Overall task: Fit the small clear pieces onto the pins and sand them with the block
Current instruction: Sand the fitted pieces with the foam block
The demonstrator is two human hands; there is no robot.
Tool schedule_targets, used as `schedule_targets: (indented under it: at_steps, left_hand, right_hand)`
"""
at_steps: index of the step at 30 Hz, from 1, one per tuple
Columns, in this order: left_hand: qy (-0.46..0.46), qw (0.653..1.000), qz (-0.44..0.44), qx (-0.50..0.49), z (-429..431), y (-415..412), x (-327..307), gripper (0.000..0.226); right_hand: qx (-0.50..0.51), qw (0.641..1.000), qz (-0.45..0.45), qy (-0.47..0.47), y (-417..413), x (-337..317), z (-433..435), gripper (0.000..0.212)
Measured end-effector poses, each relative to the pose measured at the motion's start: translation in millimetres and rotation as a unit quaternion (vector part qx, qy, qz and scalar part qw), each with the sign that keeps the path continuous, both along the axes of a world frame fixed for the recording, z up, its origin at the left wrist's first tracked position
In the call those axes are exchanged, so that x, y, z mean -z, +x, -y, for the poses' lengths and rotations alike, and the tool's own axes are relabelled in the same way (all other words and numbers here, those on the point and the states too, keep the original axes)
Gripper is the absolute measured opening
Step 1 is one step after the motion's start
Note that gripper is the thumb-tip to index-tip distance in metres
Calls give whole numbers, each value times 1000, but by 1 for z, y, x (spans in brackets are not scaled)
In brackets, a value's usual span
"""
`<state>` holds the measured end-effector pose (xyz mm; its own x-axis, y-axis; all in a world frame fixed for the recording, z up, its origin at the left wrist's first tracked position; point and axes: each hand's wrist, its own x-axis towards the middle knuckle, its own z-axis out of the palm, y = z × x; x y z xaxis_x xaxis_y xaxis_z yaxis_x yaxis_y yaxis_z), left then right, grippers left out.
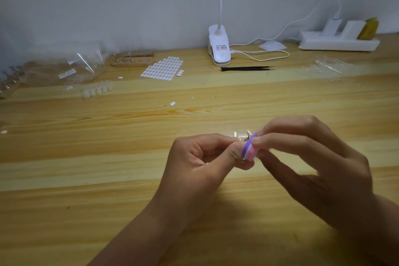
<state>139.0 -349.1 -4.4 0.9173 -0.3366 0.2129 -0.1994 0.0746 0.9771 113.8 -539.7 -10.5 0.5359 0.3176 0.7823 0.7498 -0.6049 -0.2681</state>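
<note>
Two hands meet low over the counter [108, 157]. The right hand [313, 162] pinches the pink-and-purple block [249, 150] between thumb and fingertips, its purple face turned toward the left hand [200, 157]. The left hand's thumb and curled forefinger pinch a small metal pin [240, 139], which is mostly hidden. The block touches the left thumb tip. Whether a clear piece sits on the pin cannot be told.

Two metal bits [235, 134] glint just beyond the fingertips. Farther beyond the left hand lies one loose oval [172, 103]. Well beyond that is a sheet of ovals [163, 68], with a wooden holder [132, 59] just left of it carrying a few pins. Clear bags [82, 67] lie far left of the left hand.

Well beyond the right hand lie black tweezers [246, 68], and behind them a white clip lamp [219, 47] with its cable. A power strip [339, 42] sits far off to the right.
</note>
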Motion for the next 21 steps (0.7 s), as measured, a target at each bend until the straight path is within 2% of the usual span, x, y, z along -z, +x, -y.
schedule_targets:
  at_steps: [5,8,11,13,21]
  left_hand:
    - [8,999,-29,21,-3,1,-1,18]
    - [2,997,-60,38,-2,4,0,23]
    - [4,995,-63,75,0,3,-1,25]
    - [6,995,-55,82,1,2,-2,25]
    - [7,996,-44,75,0,2,-1,25]
  right_hand:
    - [91,996,-12,14,16,-4,22,26]
    - [53,998,6,34,8,-5,13,29]
    - [14,1000,16,-12,0,0,1,22]
    - [24,999,12,-38,3,0,6,22]
    - [26,999,16,-40,2,1,1,22]
